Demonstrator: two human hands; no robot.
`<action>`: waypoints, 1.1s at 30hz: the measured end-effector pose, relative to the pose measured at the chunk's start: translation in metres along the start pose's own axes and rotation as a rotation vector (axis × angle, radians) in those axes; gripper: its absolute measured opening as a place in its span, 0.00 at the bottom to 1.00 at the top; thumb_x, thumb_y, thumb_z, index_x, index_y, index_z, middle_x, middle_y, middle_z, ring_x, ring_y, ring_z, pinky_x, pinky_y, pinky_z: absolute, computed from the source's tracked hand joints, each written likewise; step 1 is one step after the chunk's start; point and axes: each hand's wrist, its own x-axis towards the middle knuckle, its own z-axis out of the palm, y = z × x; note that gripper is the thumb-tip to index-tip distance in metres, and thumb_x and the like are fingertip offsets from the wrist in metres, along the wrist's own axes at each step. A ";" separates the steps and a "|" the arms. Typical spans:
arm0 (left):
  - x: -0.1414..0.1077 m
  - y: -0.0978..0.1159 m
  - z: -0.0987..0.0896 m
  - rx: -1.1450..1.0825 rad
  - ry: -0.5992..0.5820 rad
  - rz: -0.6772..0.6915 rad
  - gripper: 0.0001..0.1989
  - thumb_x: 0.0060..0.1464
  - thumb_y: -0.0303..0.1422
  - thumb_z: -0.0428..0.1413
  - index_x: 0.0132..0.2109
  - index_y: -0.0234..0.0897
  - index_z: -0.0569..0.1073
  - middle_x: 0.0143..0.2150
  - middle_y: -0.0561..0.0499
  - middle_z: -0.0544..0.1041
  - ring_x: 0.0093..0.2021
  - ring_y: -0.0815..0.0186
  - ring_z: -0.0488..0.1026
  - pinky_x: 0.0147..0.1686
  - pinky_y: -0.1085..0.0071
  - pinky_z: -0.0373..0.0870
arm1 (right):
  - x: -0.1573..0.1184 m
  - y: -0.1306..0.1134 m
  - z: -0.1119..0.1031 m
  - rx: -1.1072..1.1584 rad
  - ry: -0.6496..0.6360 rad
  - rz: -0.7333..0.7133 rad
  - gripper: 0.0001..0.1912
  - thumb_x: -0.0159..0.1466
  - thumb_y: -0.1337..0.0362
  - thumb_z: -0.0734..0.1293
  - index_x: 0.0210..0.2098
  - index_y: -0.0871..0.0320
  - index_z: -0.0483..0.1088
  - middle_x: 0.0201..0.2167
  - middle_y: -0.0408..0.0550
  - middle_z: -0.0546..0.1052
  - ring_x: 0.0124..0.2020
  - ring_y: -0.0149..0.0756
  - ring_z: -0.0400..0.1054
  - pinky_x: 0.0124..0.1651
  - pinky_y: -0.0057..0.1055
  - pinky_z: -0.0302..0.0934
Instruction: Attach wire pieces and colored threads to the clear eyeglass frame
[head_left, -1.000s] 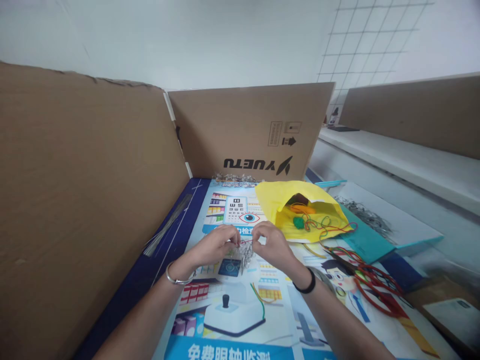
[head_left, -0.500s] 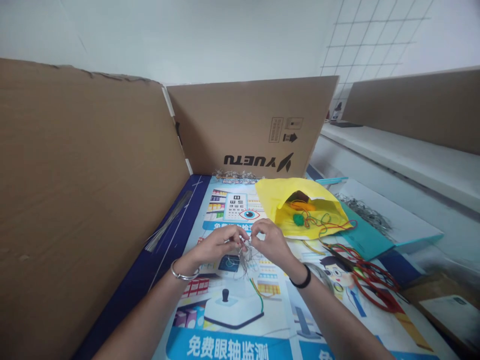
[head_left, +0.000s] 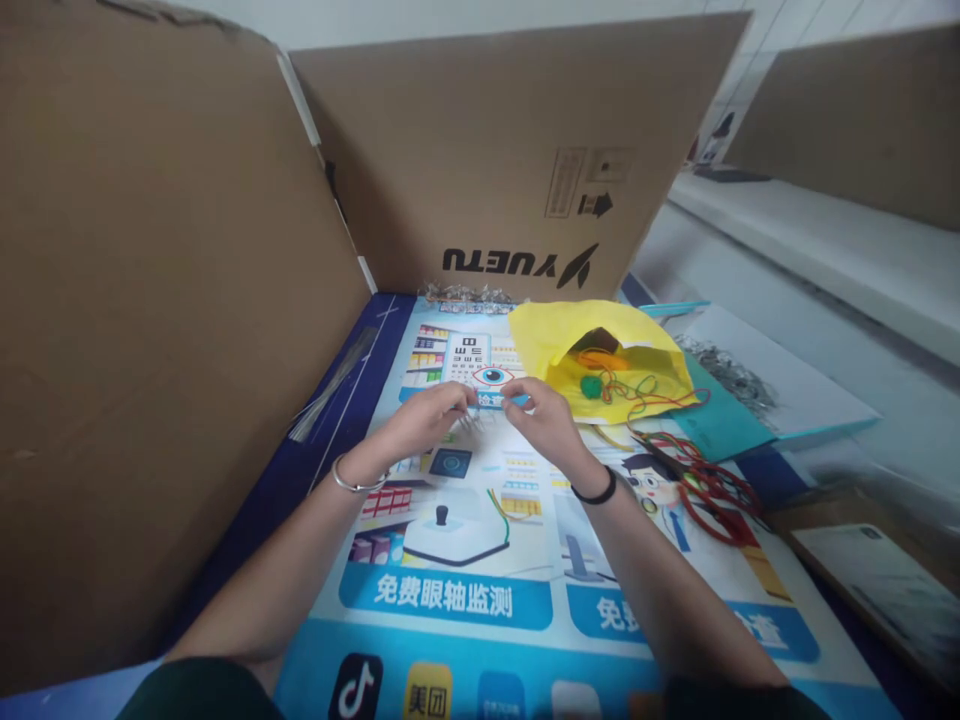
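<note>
My left hand (head_left: pixel 431 415), with a silver bangle at the wrist, is closed on a small bundle of thin silvery wires (head_left: pixel 471 420) that hangs below its fingertips. To its right, my right hand (head_left: pixel 541 412), wearing a black band, has thumb and forefinger bent toward each other; whether anything thin lies between them is too small to tell. A gap separates the two hands. Behind the right hand lies a yellow bag (head_left: pixel 540 335) holding a green ball (head_left: pixel 592 387) and red, green and orange cords.
Red-handled scissors (head_left: pixel 712 510) and red cords lie at right. Behind them, a teal-edged open box (head_left: pixel 731 425) holds many wires. Loose wires (head_left: pixel 334 385) lie at left, more (head_left: pixel 465 293) at the back. Cardboard panels (head_left: pixel 480 150) stand behind and left.
My hands have moved apart from each other, and the wire bundle has stayed with my left hand. The camera view has tilted downward.
</note>
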 end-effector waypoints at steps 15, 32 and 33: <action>-0.016 0.010 0.035 0.688 0.001 0.030 0.12 0.53 0.17 0.45 0.38 0.35 0.69 0.37 0.45 0.75 0.39 0.60 0.71 0.54 0.55 0.57 | -0.020 -0.035 -0.017 -0.605 -0.531 -0.224 0.10 0.57 0.71 0.60 0.24 0.57 0.71 0.27 0.50 0.76 0.29 0.36 0.67 0.28 0.29 0.50; -0.041 0.046 0.050 0.758 -0.038 0.003 0.08 0.55 0.20 0.48 0.36 0.35 0.68 0.38 0.47 0.73 0.39 0.61 0.68 0.47 0.61 0.61 | -0.108 -0.016 -0.010 -0.715 -0.716 -0.412 0.09 0.59 0.77 0.59 0.34 0.64 0.70 0.33 0.57 0.74 0.37 0.41 0.66 0.37 0.33 0.55; -0.041 0.048 0.050 0.758 -0.033 -0.010 0.08 0.55 0.20 0.48 0.36 0.35 0.68 0.37 0.47 0.73 0.38 0.61 0.68 0.45 0.62 0.61 | -0.109 -0.013 -0.008 -0.631 -0.691 -0.356 0.10 0.59 0.77 0.59 0.34 0.64 0.70 0.34 0.57 0.74 0.38 0.41 0.66 0.38 0.33 0.55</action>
